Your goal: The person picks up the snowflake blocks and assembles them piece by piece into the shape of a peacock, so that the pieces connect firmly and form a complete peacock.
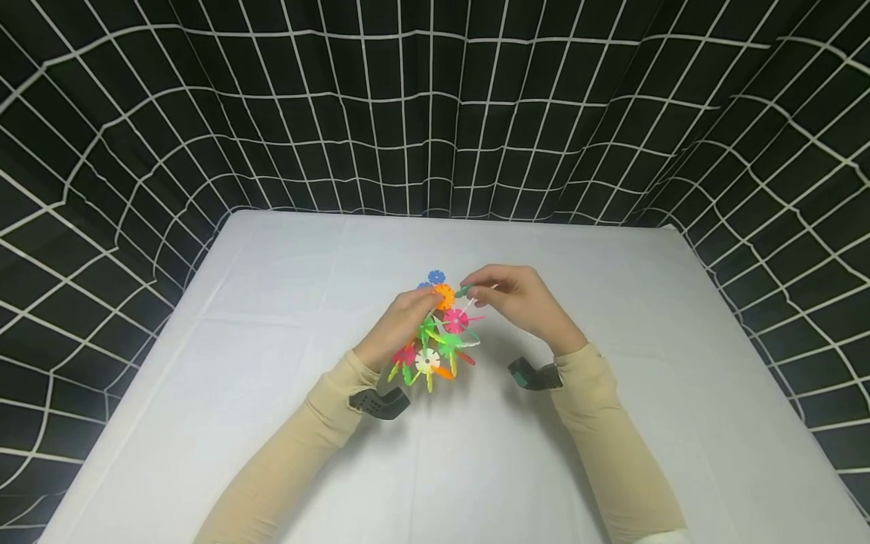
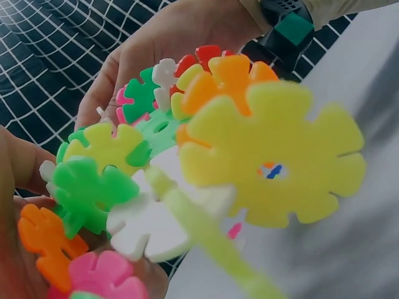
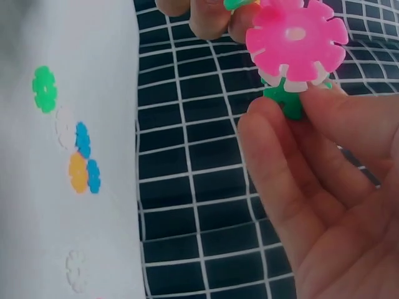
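Observation:
My left hand (image 1: 406, 316) grips a cluster of interlocking plastic snowflake discs (image 1: 428, 359). Pink, green, white, yellow, orange and red pieces are slotted together at many angles. Close to the left wrist camera is a large yellow disc (image 2: 293, 156), beside a white disc (image 2: 146, 227). Thumb and fingers of my right hand (image 1: 519, 295) pinch a dark green disc (image 3: 287, 99) at the cluster's upper right. Right by it in the right wrist view is a pink disc (image 3: 296, 40). Whether the green disc is slotted into the cluster cannot be told.
Beyond the hands lies a blue disc (image 1: 436, 277) on the white table (image 1: 326, 264). The right wrist view shows loose discs on the tabletop, including a green disc (image 3: 45, 90), an orange disc (image 3: 78, 172) and a white disc (image 3: 76, 271). Black grid-patterned curtain (image 1: 421, 113) surrounds the table.

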A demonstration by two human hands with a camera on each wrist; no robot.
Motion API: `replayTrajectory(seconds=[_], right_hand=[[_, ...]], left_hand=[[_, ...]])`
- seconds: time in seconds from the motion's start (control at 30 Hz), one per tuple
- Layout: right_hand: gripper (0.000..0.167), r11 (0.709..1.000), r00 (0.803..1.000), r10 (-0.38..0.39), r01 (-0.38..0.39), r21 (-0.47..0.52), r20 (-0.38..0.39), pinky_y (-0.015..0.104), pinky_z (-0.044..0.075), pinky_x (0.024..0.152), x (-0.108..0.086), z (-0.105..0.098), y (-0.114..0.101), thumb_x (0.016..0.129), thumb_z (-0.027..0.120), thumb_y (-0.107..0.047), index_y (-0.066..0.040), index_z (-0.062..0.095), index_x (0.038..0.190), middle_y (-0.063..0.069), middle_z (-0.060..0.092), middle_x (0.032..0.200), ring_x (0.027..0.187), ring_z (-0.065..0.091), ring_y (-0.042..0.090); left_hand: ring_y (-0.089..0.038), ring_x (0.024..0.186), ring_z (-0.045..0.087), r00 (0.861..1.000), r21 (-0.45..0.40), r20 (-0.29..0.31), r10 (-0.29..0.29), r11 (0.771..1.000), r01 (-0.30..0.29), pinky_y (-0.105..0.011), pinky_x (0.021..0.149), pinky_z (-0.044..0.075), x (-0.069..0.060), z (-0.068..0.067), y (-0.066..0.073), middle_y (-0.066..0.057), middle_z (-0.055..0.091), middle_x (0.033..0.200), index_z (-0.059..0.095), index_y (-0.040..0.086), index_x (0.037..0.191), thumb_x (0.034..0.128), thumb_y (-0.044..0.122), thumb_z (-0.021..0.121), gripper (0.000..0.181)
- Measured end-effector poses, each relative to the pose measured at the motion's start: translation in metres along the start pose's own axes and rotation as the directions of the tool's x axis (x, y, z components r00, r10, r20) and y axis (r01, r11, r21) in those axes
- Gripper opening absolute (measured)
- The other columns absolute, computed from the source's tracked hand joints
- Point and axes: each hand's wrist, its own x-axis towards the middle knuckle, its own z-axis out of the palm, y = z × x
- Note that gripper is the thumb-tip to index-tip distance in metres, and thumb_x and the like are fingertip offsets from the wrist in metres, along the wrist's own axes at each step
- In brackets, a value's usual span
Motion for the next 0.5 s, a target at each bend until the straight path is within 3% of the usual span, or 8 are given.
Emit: replayTrajectory(seconds=[0.17, 0.33, 0.5], right_hand=[[0.020, 0.998, 0.999, 0.051, -0.051, -0.019, -0.005, 0.047, 0.058, 0.096, -0.0014, -0.0004, -0.0020, 0.094, 0.069, -0.006, -0.008, 0.076, 0.113, 0.009, 0.077, 0.109, 0.089, 0.076, 0.023], [0.021, 0.993, 0.994, 0.104, -0.103, -0.056, 0.014, 0.050, 0.056, 0.101, -0.0037, -0.0020, -0.0059, 0.095, 0.069, -0.013, -0.012, 0.077, 0.115, 0.007, 0.078, 0.108, 0.092, 0.076, 0.019], [0.024, 0.987, 0.986, 0.151, -0.147, -0.059, 0.064, 0.052, 0.054, 0.103, -0.0050, -0.0047, -0.0100, 0.097, 0.068, -0.024, -0.013, 0.076, 0.117, 0.005, 0.078, 0.106, 0.096, 0.076, 0.018]], left_hand=[[-0.024, 0.124, 0.056, 1.000, 0.019, 0.009, -0.019, 1.000, 0.019, -0.047, 0.117, 0.040, 0.0000, -0.0008, 0.0001, -0.014, 0.064, 0.132, 0.062, 0.005, 0.133, 0.1067, 0.033, 0.039, 0.045], [-0.026, 0.139, 0.049, 0.999, 0.046, 0.003, -0.038, 0.998, 0.038, -0.050, 0.123, 0.033, -0.0004, -0.0014, 0.0006, -0.012, 0.058, 0.144, 0.059, 0.005, 0.138, 0.1068, 0.032, 0.039, 0.046], [-0.023, 0.130, 0.054, 0.999, 0.044, 0.013, -0.034, 0.998, 0.034, -0.046, 0.120, 0.038, 0.0000, -0.0035, 0.0001, -0.011, 0.062, 0.137, 0.062, 0.006, 0.133, 0.1070, 0.034, 0.038, 0.045]])
